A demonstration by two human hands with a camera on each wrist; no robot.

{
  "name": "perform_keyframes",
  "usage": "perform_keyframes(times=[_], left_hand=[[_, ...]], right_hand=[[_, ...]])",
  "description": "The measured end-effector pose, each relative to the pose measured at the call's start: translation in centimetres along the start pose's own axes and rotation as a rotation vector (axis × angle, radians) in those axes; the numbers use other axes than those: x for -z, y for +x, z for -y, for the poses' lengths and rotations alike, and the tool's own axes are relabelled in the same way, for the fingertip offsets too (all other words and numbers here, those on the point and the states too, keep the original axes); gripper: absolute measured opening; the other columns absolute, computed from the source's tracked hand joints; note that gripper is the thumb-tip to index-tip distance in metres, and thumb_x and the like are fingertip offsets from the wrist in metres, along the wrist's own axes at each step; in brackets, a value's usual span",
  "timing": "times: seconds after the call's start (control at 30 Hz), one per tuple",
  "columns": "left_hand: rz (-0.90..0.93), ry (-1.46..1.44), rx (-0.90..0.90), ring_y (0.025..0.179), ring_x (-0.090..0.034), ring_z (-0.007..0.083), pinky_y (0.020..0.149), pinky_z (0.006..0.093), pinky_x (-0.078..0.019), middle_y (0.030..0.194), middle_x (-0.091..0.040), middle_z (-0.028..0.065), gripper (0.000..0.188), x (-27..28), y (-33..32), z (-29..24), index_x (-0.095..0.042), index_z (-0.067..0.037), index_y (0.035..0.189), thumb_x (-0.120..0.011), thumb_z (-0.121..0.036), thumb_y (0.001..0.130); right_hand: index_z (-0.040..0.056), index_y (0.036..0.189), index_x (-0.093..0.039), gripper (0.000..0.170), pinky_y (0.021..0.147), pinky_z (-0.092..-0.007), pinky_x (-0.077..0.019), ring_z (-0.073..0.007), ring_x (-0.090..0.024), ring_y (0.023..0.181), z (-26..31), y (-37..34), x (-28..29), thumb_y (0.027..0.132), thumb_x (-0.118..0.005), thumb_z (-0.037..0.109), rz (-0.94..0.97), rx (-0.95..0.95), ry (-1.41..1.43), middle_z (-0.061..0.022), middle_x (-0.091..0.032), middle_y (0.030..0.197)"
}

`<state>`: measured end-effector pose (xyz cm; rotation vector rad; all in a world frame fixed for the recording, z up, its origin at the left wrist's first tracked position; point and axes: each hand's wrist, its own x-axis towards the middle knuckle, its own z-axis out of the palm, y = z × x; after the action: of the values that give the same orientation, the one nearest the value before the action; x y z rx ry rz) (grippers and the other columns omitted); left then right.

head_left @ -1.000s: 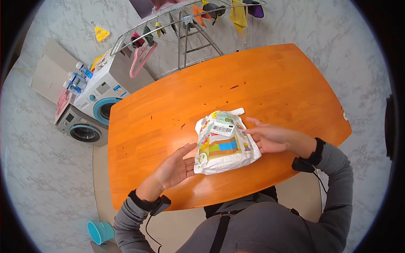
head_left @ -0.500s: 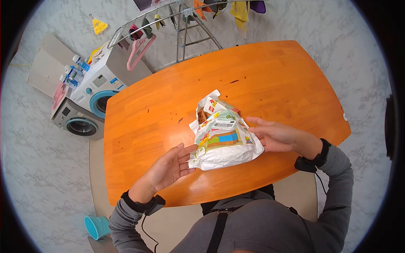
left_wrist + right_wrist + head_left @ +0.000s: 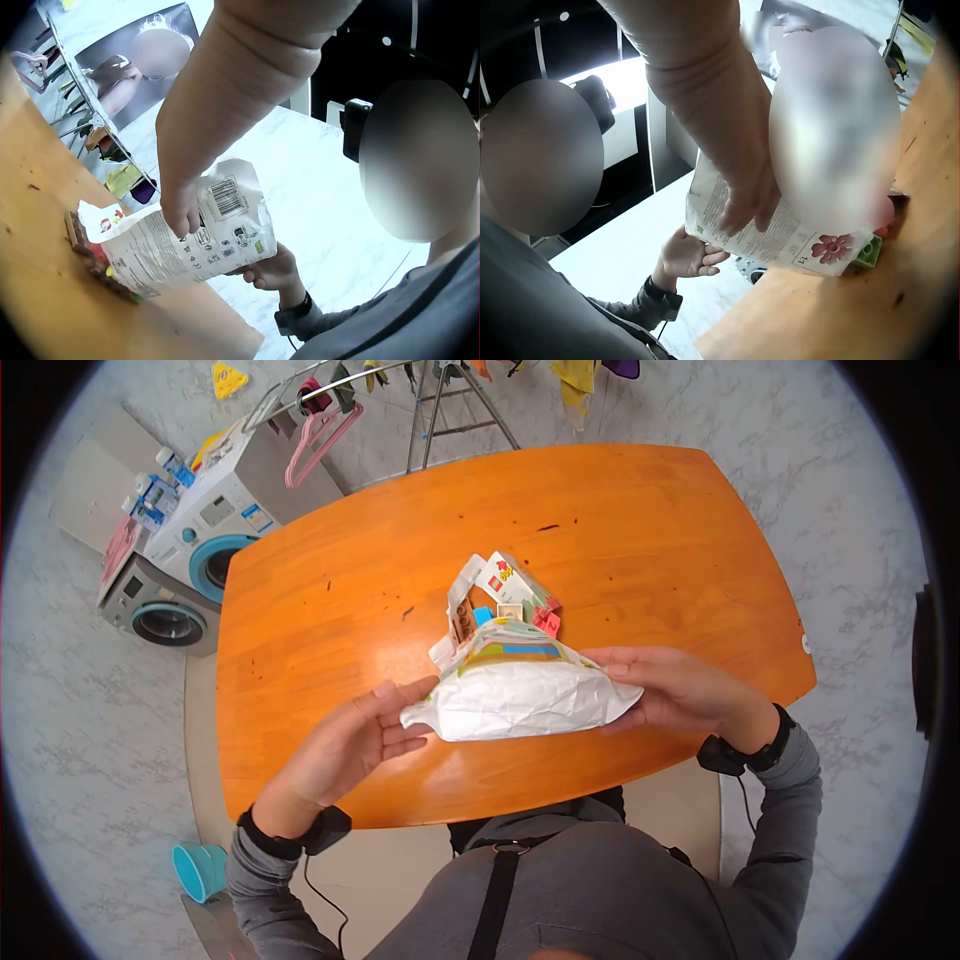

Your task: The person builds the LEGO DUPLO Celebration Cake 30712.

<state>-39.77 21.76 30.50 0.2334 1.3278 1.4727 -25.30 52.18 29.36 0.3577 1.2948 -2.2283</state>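
Note:
A white printed bag point(image 3: 520, 700) is raised at its near end, its mouth resting low on the orange table point(image 3: 330, 630). At the bag's left edge, my left hand point(image 3: 345, 745) holds the corner between fingers above and below. My right hand point(image 3: 690, 690) pinches the right corner, thumb on top. Beyond the bag's mouth lie a blue block point(image 3: 484, 615), a pale block point(image 3: 510, 611), red blocks point(image 3: 547, 622) and brown pieces point(image 3: 464, 622). In the right wrist view a green block point(image 3: 868, 251) shows by the mouth. More contents may be hidden inside.
Two washing machines point(image 3: 205, 540) stand beyond the table's left side, below a metal drying rack point(image 3: 437, 405) with cloths and a pink hanger point(image 3: 320, 445). A blue bucket point(image 3: 200, 872) is on the floor at the lower left.
The bag's near end has risen and tilted toward its mouth, and blocks have come out on the table. Both hands have closed on its corners from beside it.

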Motion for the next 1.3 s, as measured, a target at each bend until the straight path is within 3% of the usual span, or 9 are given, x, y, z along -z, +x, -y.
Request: perform_keyframes(times=[0.3, 0.47, 0.7, 0.77, 0.97, 1.03, 1.1, 1.17, 1.3], left_hand=[[0.035, 0.136, -0.299, 0.117, -0.05, 0.0203, 0.099, 0.0319, -0.038, 0.129, -0.049, 0.0186, 0.064, -2.2, -3.0, -2.8, -0.034, 0.011, 0.134, -0.032, -0.041, 0.098], [-0.053, 0.316, -0.401, 0.119, -0.049, 0.0248, 0.101, 0.0333, -0.0354, 0.131, -0.048, 0.0207, 0.067, -1.9, -3.4, -3.5, -0.038, 0.01, 0.133, -0.036, -0.044, 0.093], [-0.202, 0.343, -0.473, 0.114, -0.053, 0.02, 0.097, 0.0322, -0.0394, 0.126, -0.052, 0.0169, 0.059, 0.0, -2.1, -2.8, -0.041, 0.005, 0.133, -0.046, -0.037, 0.091], [-0.229, 0.327, -0.486, 0.113, -0.054, 0.019, 0.096, 0.0324, -0.0412, 0.126, -0.052, 0.0161, 0.056, 0.5, -1.8, -2.6, -0.042, 0.003, 0.133, -0.048, -0.034, 0.091], [-0.356, 0.254, -0.533, 0.104, -0.06, 0.0155, 0.086, 0.0312, -0.0502, 0.121, -0.057, 0.0104, 0.045, 2.8, -0.7, -2.5, -0.045, -0.002, 0.131, -0.052, -0.024, 0.092], [-0.419, 0.103, -0.582, 0.091, -0.061, 0.0066, 0.077, 0.0251, -0.0519, 0.106, -0.063, 0.0023, 0.035, 3.5, -0.2, -2.7, -0.053, -0.005, 0.124, -0.055, -0.018, 0.092], [-0.446, 0.071, -0.62, 0.091, -0.061, 0.0069, 0.076, 0.0251, -0.0519, 0.105, -0.063, 0.0021, 0.034, 5.0, 0.0, -2.9, -0.053, -0.006, 0.123, -0.055, -0.018, 0.091], [-0.517, 0.037, -0.687, 0.089, -0.062, 0.0073, 0.075, 0.025, -0.052, 0.106, -0.063, 0.0021, 0.032, 6.5, 0.3, -3.1, -0.054, -0.007, 0.122, -0.055, -0.017, 0.091], [-0.616, 0.119, -0.684, 0.094, -0.06, 0.0081, 0.078, 0.0272, -0.0499, 0.106, -0.063, 0.0018, 0.031, 13.1, 0.8, -3.9, -0.054, -0.008, 0.12, -0.054, -0.018, 0.092]], right_hand=[[-0.0039, 0.142, -0.022, 0.061, 0.1, -0.0318, -0.0378, -0.0174, -0.044, 0.123, 0.9, -2.6, -2.4, 0.094, -0.049, 0.021, 0.024, 0.175, -0.097, -0.0119, -0.041, 0.137], [-0.0022, 0.143, -0.021, 0.063, 0.103, -0.0297, -0.0332, -0.0174, -0.038, 0.127, 1.3, -2.3, -3.2, 0.091, -0.052, 0.016, -0.01, 0.449, -0.381, -0.0143, -0.036, 0.14], [0.0022, 0.145, -0.018, 0.063, 0.1, -0.0279, -0.036, -0.0155, -0.044, 0.122, 1.8, 0.0, -4.4, 0.091, -0.051, 0.004, -0.071, 0.418, -0.442, -0.0136, -0.04, 0.137], [0.0019, 0.143, -0.026, 0.067, 0.101, -0.0301, -0.0369, -0.0176, -0.045, 0.122, 2.2, 0.9, -4.7, 0.084, -0.058, 0.012, -0.153, 0.445, -0.471, -0.0142, -0.038, 0.137], [0.0023, 0.143, -0.026, 0.064, 0.098, -0.0296, -0.041, -0.017, -0.048, 0.119, 2.9, 3.6, -5.2, 0.088, -0.056, 0.015, -0.047, 0.523, -0.547, -0.015, -0.039, 0.137], [0.0023, 0.143, -0.025, 0.064, 0.097, -0.0294, -0.0415, -0.0175, -0.05, 0.118, 3.5, 4.6, -5.2, 0.089, -0.056, 0.017, -0.049, 0.548, -0.617, -0.0151, -0.039, 0.138], [0.0022, 0.143, -0.024, 0.065, 0.096, -0.0291, -0.0421, -0.018, -0.051, 0.116, 4.0, 5.4, -5.1, 0.089, -0.057, 0.019, -0.052, 0.576, -0.689, -0.0153, -0.04, 0.138], [0.0009, 0.144, -0.017, 0.065, 0.082, -0.023, -0.0469, -0.0137, -0.059, 0.101, 4.2, 6.0, -4.5, 0.093, -0.054, 0.017, -0.065, 0.54, -0.758, -0.0164, -0.041, 0.137], [0.0024, 0.144, -0.017, 0.068, 0.08, -0.0235, -0.0482, -0.0154, -0.059, 0.103, 4.0, 7.8, -2.4, 0.091, -0.056, 0.018, -0.063, 0.55, -0.691, -0.0168, -0.04, 0.139]])
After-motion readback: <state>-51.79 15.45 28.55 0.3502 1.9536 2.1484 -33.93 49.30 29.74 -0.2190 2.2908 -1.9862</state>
